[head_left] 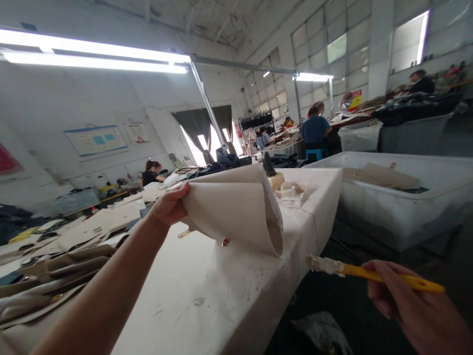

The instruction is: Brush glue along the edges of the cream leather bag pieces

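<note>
My left hand (168, 207) is closed on the edge of a folded cream leather piece (236, 209), lifting it above the white worktable (199, 296). The piece curls over on itself at the right. My right hand (414, 308) is off the table's right edge, gripping a yellow-handled brush (373, 273) whose glue-caked tip points left toward the piece without touching it.
Cut leather pieces (55, 261) lie stacked on the table's left. A roll of tape and a small block (286, 190) sit at the far end. A large white tub (391, 197) stands to the right. Other people work at benches behind.
</note>
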Demonstrator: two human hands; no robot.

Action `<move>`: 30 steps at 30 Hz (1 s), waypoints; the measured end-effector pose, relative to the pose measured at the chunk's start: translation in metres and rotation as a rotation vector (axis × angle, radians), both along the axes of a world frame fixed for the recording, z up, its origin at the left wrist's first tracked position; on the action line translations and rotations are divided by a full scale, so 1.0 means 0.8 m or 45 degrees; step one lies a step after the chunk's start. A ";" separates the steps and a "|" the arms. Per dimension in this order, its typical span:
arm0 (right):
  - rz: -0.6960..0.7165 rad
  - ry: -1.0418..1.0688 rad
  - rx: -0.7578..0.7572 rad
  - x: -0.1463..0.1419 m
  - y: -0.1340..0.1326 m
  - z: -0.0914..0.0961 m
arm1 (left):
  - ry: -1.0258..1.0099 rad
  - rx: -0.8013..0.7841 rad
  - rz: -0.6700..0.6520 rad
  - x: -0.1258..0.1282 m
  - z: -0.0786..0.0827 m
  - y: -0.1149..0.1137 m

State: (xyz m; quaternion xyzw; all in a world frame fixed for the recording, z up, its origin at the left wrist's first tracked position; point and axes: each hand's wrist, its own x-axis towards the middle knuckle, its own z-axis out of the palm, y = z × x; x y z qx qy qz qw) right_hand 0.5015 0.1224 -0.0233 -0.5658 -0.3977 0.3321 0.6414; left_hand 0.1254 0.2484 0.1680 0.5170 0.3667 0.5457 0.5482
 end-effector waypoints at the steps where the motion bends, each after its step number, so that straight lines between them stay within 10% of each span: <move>1: 0.013 -0.035 0.014 0.001 0.004 -0.001 | 0.020 -0.025 -0.031 -0.002 -0.012 -0.003; 7: 0.141 -0.290 0.075 0.001 0.040 0.009 | 0.028 -0.056 -0.156 0.002 -0.065 -0.024; 17: 0.605 -0.455 -0.086 -0.057 0.137 0.050 | -0.035 -0.067 -0.082 -0.009 -0.085 -0.056; 23: 0.495 -0.524 -0.007 -0.068 0.195 0.054 | -0.092 -0.119 -0.104 -0.011 -0.091 -0.066; 30: 0.644 -0.555 -0.044 -0.061 0.168 0.044 | -0.119 -0.112 0.001 -0.014 -0.091 -0.065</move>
